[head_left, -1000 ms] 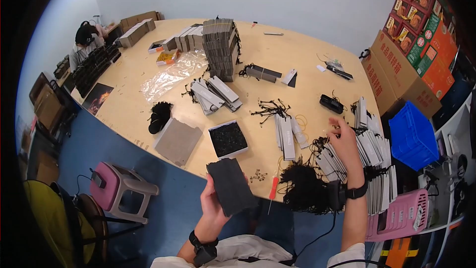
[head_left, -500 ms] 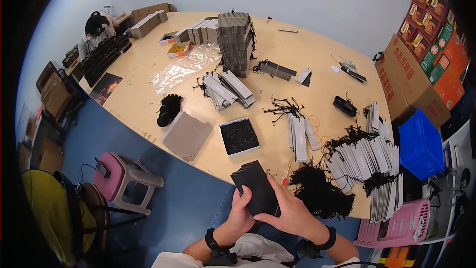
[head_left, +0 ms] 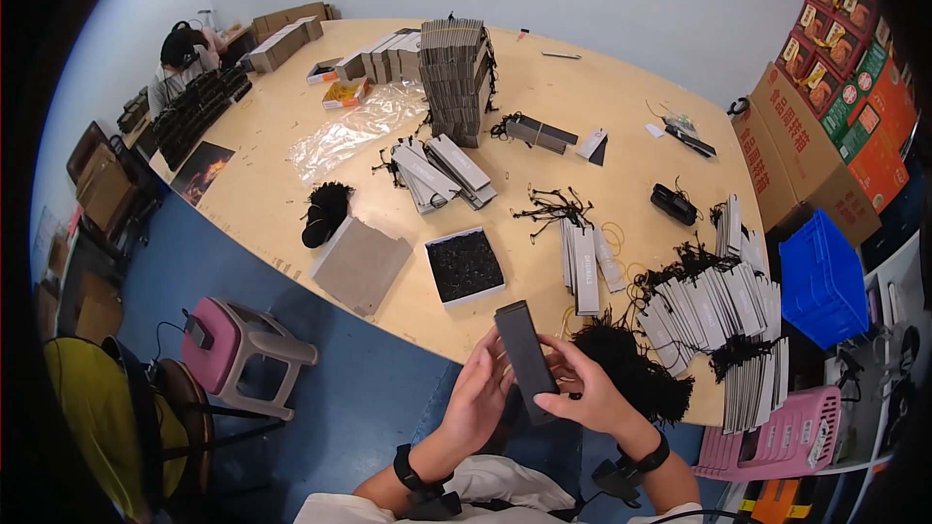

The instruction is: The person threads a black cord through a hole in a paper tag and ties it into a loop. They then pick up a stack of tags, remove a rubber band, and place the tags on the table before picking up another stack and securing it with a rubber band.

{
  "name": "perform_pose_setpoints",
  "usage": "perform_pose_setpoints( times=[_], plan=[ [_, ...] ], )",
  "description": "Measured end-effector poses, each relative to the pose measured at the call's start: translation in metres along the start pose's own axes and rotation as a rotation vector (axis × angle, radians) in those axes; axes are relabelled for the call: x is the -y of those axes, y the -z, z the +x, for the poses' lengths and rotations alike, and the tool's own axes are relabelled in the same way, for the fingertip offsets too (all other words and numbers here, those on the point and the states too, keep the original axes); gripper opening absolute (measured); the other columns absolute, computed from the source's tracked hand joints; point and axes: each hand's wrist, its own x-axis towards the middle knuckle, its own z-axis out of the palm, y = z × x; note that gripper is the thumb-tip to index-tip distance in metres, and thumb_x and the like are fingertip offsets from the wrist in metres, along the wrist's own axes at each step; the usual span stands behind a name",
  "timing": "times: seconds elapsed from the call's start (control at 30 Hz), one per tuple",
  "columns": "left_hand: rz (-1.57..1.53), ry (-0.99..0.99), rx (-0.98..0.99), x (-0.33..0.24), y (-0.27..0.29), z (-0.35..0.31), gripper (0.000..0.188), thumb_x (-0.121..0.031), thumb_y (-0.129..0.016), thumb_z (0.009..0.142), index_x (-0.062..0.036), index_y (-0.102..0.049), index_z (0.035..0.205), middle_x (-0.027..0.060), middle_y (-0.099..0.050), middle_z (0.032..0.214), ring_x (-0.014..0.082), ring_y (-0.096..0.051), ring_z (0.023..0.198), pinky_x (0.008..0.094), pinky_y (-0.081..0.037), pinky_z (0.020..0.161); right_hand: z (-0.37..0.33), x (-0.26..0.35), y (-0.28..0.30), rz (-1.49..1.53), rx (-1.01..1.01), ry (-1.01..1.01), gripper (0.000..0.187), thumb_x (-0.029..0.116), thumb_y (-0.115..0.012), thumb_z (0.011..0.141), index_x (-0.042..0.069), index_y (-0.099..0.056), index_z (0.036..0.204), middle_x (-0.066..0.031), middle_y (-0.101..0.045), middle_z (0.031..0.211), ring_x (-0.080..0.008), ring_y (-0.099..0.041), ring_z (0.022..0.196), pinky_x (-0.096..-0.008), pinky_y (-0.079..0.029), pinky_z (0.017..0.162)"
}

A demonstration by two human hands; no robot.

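Black stack (head_left: pixel 525 357), at the table's (head_left: pixel 621 97) near edge, points away, its long axis tilting left; right hand (head_left: pixel 594 396) pinches it, left hand's (head_left: pixel 476 390) fingers slightly spread alongside. Black cords (head_left: pixel 646 378) lie rightward, a shallow box (head_left: pixel 466 267) beyond.

Stack (head_left: pixel 526 354) btwn fingers (head_left: pixel 575 361) looks matt card, table (head_left: pixel 612 92) beyond 'em smooth wood, film (head_left: pixel 359 126) farther fwd-left glossy plastic.

i see the block (head_left: pixel 525 349) between the left hand (head_left: pixel 476 396) and the right hand (head_left: pixel 594 398), near the front edge of the worktop (head_left: pixel 621 97). behind it lies an open box (head_left: pixel 476 297), with a flat board (head_left: pixel 362 267) to its left and a tag bundle (head_left: pixel 582 272) to its right. a tall stack (head_left: pixel 454 87) stands farther back. i see a crate (head_left: pixel 825 281) right of the worktop.
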Motion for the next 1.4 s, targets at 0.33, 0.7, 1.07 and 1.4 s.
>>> perform_pose_setpoints(
  times=[0.33,0.7,1.07,1.4],
  plan=[
    [0.242,-0.049,0.207,0.003,-0.015,-0.005,0.088,-0.012,-0.068,0.093,-0.007,-0.009,0.159,0.0151,-0.026,0.156,0.0253,-0.034,0.141,0.0399,-0.029,0.115,0.004,-0.009,-0.02,0.608,-0.257,0.042,0.085,0.004,-0.073,0.083,0.001,-0.023,0.152,-0.012,-0.053,0.131,-0.0204,-0.053,0.122,-0.0356,-0.041,0.105],
    [0.278,0.028,0.161,-0.002,0.0,0.003,0.085,-0.006,-0.074,0.088,-0.0025,-0.021,0.156,0.0123,-0.046,0.14,0.0201,-0.048,0.128,0.0343,-0.042,0.105,-0.002,-0.026,-0.015,0.367,-0.254,-0.006,0.077,0.012,-0.073,0.087,0.0,-0.029,0.15,-0.0105,-0.051,0.133,-0.02,-0.051,0.124,-0.0347,-0.043,0.103],
    [1.393,-0.473,0.066,-0.004,0.004,-0.003,0.104,-0.015,-0.083,0.063,0.0011,-0.031,0.151,0.0226,-0.055,0.128,0.0347,-0.056,0.118,0.0407,-0.045,0.1,-0.016,0.005,0.03,0.391,-0.256,-0.164,0.06,0.046,-0.052,0.101,0.003,-0.042,0.143,-0.0072,-0.06,0.118,-0.0127,-0.064,0.093,-0.0266,-0.055,0.066],
    [1.694,-0.739,0.162,-0.006,0.002,-0.001,0.095,-0.004,-0.081,0.051,-0.002,-0.048,0.14,0.0166,-0.054,0.131,0.0365,-0.053,0.115,0.0468,-0.046,0.098,-0.003,-0.023,0.037,0.305,-0.282,-0.241,0.063,0.058,-0.041,0.102,0.004,-0.053,0.132,-0.0084,-0.064,0.112,-0.0145,-0.066,0.091,-0.0302,-0.058,0.065]
  ],
)
